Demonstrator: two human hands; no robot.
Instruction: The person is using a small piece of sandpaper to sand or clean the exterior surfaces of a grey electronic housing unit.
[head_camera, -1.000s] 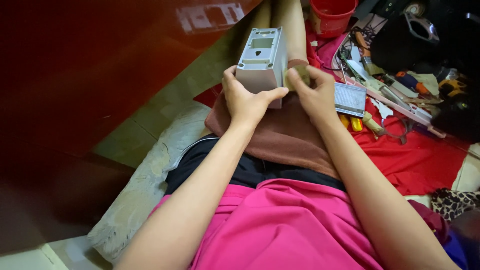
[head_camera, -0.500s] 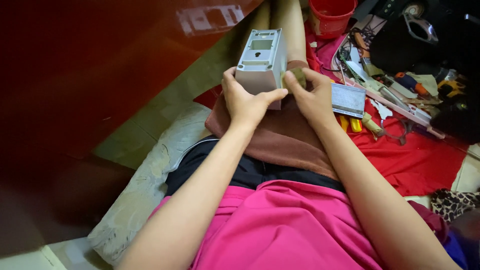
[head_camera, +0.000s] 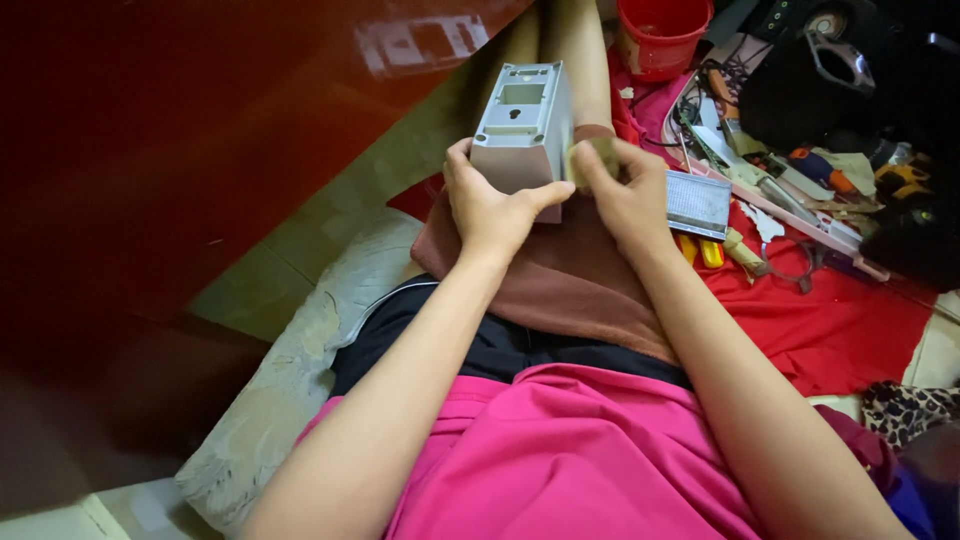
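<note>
A box-shaped casing (head_camera: 522, 125) is held upright on a towel (head_camera: 570, 285) spread over the lap, with the left hand (head_camera: 488, 205) at its near left side and the right hand (head_camera: 628, 190) touching its right side. A bucket (head_camera: 660, 35) is set behind, to the right. Tools (head_camera: 770, 190) are scattered on a cloth (head_camera: 840, 320) on the floor, right of the legs.

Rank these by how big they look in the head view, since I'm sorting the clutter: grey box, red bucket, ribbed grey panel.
1. Grey box, largest, though it sits nearest the camera.
2. Red bucket, cut off by the frame's top edge, so unsure.
3. Ribbed grey panel, smallest.
</note>
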